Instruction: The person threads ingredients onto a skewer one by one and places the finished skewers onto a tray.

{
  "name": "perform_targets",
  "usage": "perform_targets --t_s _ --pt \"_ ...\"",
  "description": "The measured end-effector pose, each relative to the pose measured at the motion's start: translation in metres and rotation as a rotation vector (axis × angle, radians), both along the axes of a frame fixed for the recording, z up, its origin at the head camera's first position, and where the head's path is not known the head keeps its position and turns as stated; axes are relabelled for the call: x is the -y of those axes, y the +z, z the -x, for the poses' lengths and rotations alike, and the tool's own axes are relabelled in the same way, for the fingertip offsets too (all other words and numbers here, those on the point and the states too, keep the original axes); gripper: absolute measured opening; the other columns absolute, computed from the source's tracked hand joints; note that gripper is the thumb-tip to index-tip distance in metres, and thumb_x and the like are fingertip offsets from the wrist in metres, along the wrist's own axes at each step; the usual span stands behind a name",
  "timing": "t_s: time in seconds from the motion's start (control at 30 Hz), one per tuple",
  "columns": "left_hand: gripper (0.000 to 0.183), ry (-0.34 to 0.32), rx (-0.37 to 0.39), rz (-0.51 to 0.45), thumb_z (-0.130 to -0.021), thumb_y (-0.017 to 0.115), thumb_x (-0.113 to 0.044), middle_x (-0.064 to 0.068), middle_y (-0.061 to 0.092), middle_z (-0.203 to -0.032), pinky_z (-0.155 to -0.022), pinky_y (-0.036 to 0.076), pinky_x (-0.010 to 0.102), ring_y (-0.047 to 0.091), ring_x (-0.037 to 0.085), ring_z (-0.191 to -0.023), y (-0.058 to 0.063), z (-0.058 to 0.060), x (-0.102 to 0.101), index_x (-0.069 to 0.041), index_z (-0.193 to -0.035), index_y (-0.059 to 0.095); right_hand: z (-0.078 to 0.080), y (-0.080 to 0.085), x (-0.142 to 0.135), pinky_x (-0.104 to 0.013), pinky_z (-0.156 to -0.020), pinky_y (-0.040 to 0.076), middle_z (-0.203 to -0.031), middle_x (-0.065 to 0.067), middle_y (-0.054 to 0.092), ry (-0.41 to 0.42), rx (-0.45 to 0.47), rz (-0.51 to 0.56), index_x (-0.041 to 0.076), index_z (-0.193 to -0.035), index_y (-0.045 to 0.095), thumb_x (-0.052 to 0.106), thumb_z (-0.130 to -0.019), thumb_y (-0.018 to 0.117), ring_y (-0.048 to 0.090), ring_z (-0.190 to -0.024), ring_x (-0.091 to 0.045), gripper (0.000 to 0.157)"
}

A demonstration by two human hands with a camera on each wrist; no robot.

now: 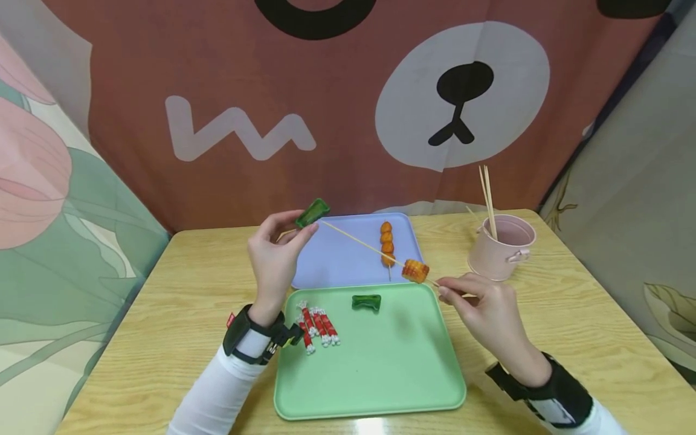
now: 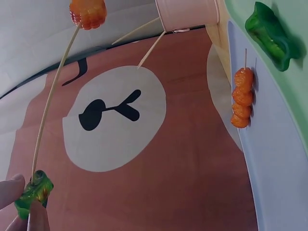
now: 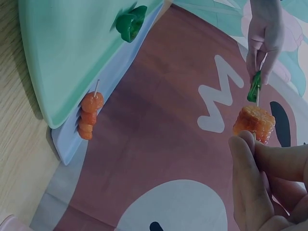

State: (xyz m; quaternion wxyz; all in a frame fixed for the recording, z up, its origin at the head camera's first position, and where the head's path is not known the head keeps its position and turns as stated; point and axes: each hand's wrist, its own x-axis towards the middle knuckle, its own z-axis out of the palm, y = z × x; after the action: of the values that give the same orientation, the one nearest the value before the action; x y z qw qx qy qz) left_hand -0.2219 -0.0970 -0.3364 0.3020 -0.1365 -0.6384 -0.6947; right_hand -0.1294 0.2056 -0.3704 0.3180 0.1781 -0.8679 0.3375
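My left hand (image 1: 277, 251) pinches a green pepper piece (image 1: 312, 212) between thumb and fingers, raised over the blue tray. My right hand (image 1: 489, 308) pinches a bamboo skewer (image 1: 361, 243) near its lower end. A chunk of corn (image 1: 415, 270) is threaded on the skewer just above those fingers. The skewer slants up to the left, and its far end meets the pepper piece (image 2: 34, 195) in the left wrist view. A second green pepper piece (image 1: 367, 302) lies on the green tray (image 1: 375, 386).
On the blue tray (image 1: 331, 260) lies a skewer of orange balls (image 1: 386, 241). Several red-and-white wrapped sticks (image 1: 321, 326) sit at the green tray's left. A pink bucket (image 1: 497, 254) with bamboo skewers (image 1: 487, 199) stands at right. A bear-print cloth (image 1: 337, 163) hangs behind the table.
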Motion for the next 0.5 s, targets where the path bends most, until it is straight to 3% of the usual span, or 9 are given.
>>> perform_targets --t_s 0.5 --pt "0.034 -0.014 -0.016 0.008 -0.071 0.081 -0.002 0.02 0.066 -0.095 -0.076 0.057 0.029 0.067 0.017 -0.079 -0.0024 -0.0018 -0.0022 0.007 -0.1 0.067 0.0001 -0.0002 0.0018 -0.009 -0.055 0.05 -0.071 0.002 0.07 0.008 0.036 0.005 0.003 -0.086 0.076 -0.006 -0.072 0.077 0.062 -0.063 0.005 0.018"
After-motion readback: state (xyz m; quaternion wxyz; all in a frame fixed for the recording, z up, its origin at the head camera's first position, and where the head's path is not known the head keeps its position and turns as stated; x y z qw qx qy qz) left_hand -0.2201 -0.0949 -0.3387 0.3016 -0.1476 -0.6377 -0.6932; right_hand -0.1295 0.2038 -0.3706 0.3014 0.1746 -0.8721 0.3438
